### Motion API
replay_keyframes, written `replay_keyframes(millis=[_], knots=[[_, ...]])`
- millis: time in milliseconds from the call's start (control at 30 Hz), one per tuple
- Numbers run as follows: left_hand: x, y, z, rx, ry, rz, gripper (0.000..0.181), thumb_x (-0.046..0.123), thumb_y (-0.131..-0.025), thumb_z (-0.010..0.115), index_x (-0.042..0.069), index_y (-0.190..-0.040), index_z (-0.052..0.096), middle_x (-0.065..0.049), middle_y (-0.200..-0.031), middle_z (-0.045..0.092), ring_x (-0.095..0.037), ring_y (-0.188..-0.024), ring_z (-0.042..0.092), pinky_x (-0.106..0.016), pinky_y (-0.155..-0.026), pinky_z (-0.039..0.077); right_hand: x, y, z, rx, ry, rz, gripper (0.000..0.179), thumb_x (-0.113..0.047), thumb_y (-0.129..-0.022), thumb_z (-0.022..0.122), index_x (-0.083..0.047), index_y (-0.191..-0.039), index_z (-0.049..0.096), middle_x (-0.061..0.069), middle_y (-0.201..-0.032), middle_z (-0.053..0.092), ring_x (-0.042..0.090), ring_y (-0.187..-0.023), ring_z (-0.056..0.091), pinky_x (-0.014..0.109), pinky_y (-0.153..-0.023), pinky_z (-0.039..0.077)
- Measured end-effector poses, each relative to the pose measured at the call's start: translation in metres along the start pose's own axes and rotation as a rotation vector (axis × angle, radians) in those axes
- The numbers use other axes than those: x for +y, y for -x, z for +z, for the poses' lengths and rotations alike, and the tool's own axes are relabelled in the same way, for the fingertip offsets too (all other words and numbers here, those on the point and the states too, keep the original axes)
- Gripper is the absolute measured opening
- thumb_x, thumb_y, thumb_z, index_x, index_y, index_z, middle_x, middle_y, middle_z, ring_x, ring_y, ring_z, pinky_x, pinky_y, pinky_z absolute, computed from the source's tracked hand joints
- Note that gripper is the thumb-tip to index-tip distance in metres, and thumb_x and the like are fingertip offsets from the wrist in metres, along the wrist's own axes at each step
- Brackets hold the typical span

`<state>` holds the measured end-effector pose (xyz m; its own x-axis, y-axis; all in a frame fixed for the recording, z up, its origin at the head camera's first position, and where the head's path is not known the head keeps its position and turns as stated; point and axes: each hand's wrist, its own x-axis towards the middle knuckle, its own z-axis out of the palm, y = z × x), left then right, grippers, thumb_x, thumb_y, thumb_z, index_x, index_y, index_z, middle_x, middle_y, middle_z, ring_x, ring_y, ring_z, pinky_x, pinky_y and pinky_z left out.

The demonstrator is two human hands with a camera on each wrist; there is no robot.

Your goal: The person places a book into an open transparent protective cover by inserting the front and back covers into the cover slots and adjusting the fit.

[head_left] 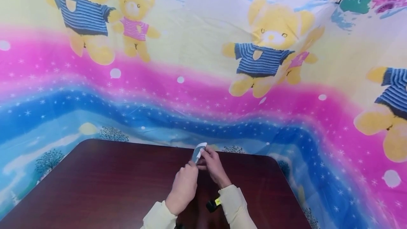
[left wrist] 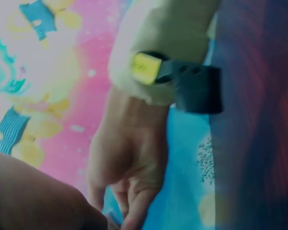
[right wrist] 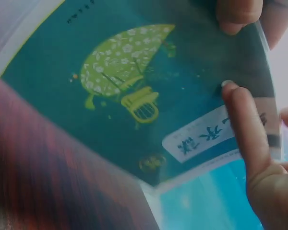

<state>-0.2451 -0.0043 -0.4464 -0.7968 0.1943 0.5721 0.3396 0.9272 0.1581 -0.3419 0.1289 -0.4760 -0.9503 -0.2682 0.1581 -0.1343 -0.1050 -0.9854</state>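
Both hands meet above the table's far half, holding a thin, bendy teal printed item (head_left: 197, 152). My left hand (head_left: 185, 186) grips its near end, with fingers curled round it. At its right edge, my right hand (head_left: 213, 164) pinches it between thumb and fingers. Seen in the right wrist view, the teal item (right wrist: 149, 134) shows a yellow-green fan-like picture, a white label with dark characters and pale margins. One extended finger (right wrist: 247, 127) lies across the label's end. In the left wrist view, the right hand (left wrist: 134, 153) reaches down; the left hand (left wrist: 33, 196) hides most of the item.
A dark reddish-brown table (head_left: 127, 183) spreads beneath the hands. Behind it hangs a pink, blue and cream cloth (head_left: 178, 45) printed with teddy bears. A small black device (head_left: 212, 205) with a yellow sticker is strapped at the right sleeve (head_left: 235, 200).
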Motion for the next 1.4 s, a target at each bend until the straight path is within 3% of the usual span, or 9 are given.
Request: replay_keyframes(millis=[167, 333, 400, 567, 800, 1033, 1200, 1400], knots=[[-0.015, -0.003, -0.008, -0.068, 0.267, -0.045, 0.013, -0.006, -0.086, 0.07, -0.008, -0.095, 0.061, -0.015, -0.07, 0.061, -0.028, -0.057, 0.068, -0.029, -0.044, 0.053, 0.007, 0.004, -0.001, -0.052, -0.023, 0.016, 0.049, -0.019, -0.11, 0.037, 0.009, -0.15, 0.038, 0.02, -0.121, 0.062, 0.018, -0.097, 0.07, 0.044, -0.092, 0.059], [-0.024, -0.005, -0.019, -0.073, 0.401, -0.071, 0.01, -0.009, -0.087, 0.065, -0.006, -0.095, 0.061, -0.013, -0.071, 0.064, -0.021, -0.056, 0.067, -0.022, -0.043, 0.047, 0.026, 0.008, -0.001, -0.055, -0.015, 0.06, 0.052, -0.015, -0.11, 0.037, 0.009, -0.155, 0.029, 0.03, -0.147, 0.048, 0.034, -0.125, 0.062, 0.047, -0.101, 0.054], [-0.026, -0.006, -0.023, -0.077, 0.441, -0.076, 0.011, -0.009, -0.088, 0.064, -0.006, -0.098, 0.062, -0.016, -0.078, 0.069, -0.022, -0.062, 0.071, -0.023, -0.046, 0.05, 0.036, 0.009, -0.001, -0.055, -0.021, 0.097, 0.054, -0.019, -0.111, 0.039, 0.009, -0.156, 0.027, 0.031, -0.149, 0.046, 0.034, -0.126, 0.061, 0.046, -0.1, 0.055], [-0.024, -0.005, -0.033, -0.127, 0.563, -0.099, 0.025, -0.009, -0.093, 0.058, -0.011, -0.117, 0.061, -0.027, -0.108, 0.072, -0.031, -0.089, 0.075, -0.03, -0.059, 0.059, 0.054, 0.015, 0.002, -0.081, -0.061, 0.179, 0.056, -0.031, -0.111, 0.04, 0.006, -0.152, 0.037, 0.022, -0.134, 0.061, 0.023, -0.114, 0.068, 0.042, -0.094, 0.058], [-0.024, -0.003, -0.038, -0.139, 0.619, -0.13, 0.031, -0.008, -0.095, 0.056, -0.011, -0.126, 0.058, -0.027, -0.12, 0.07, -0.037, -0.105, 0.072, -0.047, -0.077, 0.062, 0.065, 0.017, 0.001, -0.147, -0.112, 0.189, 0.055, -0.032, -0.11, 0.045, 0.002, -0.152, 0.041, 0.015, -0.128, 0.066, 0.021, -0.108, 0.07, 0.043, -0.092, 0.059], [-0.035, 0.0, -0.037, -0.173, 0.684, -0.148, 0.035, -0.007, -0.097, 0.053, -0.008, -0.132, 0.057, -0.027, -0.123, 0.068, -0.036, -0.103, 0.073, -0.044, -0.07, 0.063, 0.067, 0.019, -0.007, -0.166, -0.075, 0.173, 0.048, -0.024, -0.108, 0.051, 0.004, -0.146, 0.045, 0.01, -0.113, 0.066, 0.016, -0.093, 0.068, 0.034, -0.084, 0.062], [-0.044, 0.002, -0.033, -0.192, 0.779, -0.179, 0.04, -0.007, -0.097, 0.051, -0.008, -0.137, 0.054, -0.028, -0.129, 0.065, -0.037, -0.105, 0.072, -0.046, -0.071, 0.063, 0.066, 0.021, -0.017, -0.154, -0.07, 0.167, 0.049, -0.028, -0.108, 0.051, 0.005, -0.144, 0.045, 0.01, -0.117, 0.067, 0.017, -0.096, 0.069, 0.036, -0.086, 0.061], [-0.057, 0.004, -0.02, -0.156, 0.767, -0.212, 0.034, -0.006, -0.095, 0.053, -0.009, -0.129, 0.059, -0.024, -0.109, 0.073, -0.025, -0.088, 0.073, -0.038, -0.068, 0.061, 0.056, 0.026, -0.031, -0.096, 0.006, 0.151, 0.046, -0.029, -0.107, 0.054, 0.007, -0.136, 0.051, 0.013, -0.115, 0.072, 0.019, -0.093, 0.073, 0.039, -0.081, 0.062]])
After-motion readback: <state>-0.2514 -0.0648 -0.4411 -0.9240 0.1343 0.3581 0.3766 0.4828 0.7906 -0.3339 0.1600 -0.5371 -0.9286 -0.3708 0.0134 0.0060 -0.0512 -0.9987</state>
